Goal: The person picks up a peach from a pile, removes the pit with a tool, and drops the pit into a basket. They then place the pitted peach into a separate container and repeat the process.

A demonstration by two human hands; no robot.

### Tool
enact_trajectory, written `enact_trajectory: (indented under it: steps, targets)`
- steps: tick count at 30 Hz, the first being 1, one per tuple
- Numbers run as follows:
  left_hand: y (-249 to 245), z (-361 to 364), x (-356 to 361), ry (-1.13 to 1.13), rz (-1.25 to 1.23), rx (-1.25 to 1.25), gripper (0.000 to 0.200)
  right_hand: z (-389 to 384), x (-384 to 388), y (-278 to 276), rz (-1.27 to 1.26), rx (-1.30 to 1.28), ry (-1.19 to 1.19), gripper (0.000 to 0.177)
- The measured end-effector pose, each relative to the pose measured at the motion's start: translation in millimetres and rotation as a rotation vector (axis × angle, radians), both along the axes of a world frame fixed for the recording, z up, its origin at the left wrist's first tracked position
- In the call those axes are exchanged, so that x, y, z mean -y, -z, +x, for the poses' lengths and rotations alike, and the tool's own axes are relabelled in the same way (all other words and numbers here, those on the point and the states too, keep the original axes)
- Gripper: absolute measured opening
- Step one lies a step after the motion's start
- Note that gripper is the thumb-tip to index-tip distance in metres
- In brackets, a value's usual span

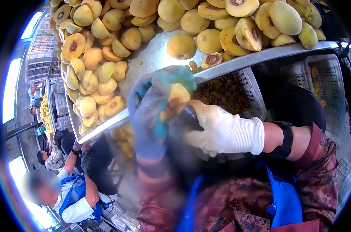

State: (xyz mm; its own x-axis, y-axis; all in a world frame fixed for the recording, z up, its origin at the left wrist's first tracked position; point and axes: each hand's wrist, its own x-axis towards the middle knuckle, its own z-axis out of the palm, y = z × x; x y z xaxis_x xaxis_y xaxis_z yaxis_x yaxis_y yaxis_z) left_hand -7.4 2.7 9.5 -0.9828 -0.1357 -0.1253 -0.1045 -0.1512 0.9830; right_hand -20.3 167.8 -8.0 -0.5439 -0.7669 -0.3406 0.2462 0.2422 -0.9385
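My left hand [152,104], in a blue rubber glove, is closed around a yellow peach [178,96] just below the rim of the metal table [152,54]. My right hand [221,131], in a white knit glove with a black wristband behind it, grips a dark tool [187,116] whose tip touches the peach. Both hands are close together over a white plastic crate [249,83] that holds brown peach pits. The tool's shape is blurred.
The metal table is piled with several halved and whole yellow peaches [102,65]. A second white crate [330,77] stands at the right. Other people [71,193] sit working at the lower left, beside another long table of peaches [46,112].
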Motion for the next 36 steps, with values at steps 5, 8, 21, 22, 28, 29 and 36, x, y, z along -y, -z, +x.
enact_trajectory:
  steps: [5, 8, 21, 22, 28, 29, 36]
  targets:
    - [2, -3, 2, 0.133, -0.033, -0.02, 0.035, 2, -2, -9, 0.053, 0.191, -0.044, 0.039]
    - [-2, -2, -3, 0.115, -0.045, 0.014, 0.032, 2, -6, -5, -0.245, 0.61, -0.073, 0.035]
    - [1, 0, -3, 0.169, 0.092, 0.05, 0.027, -3, -12, -24, -0.005, 0.47, -0.13, 0.039]
    - [0, 0, -2, 0.195, 0.076, 0.076, 0.028, -2, -12, -23, -0.023, 0.493, -0.124, 0.035]
    - [3, 6, -9, 0.224, 0.166, -0.093, 0.033, 2, -23, -14, -0.375, 1.047, -0.28, 0.016]
    - [-2, 5, -15, 0.213, 0.18, -0.135, 0.036, 2, -24, -13, -0.441, 1.123, -0.276, 0.016]
    - [-9, 8, -29, 0.046, 0.211, -0.147, 0.048, -4, -26, -32, -0.362, 0.801, -0.237, 0.017]
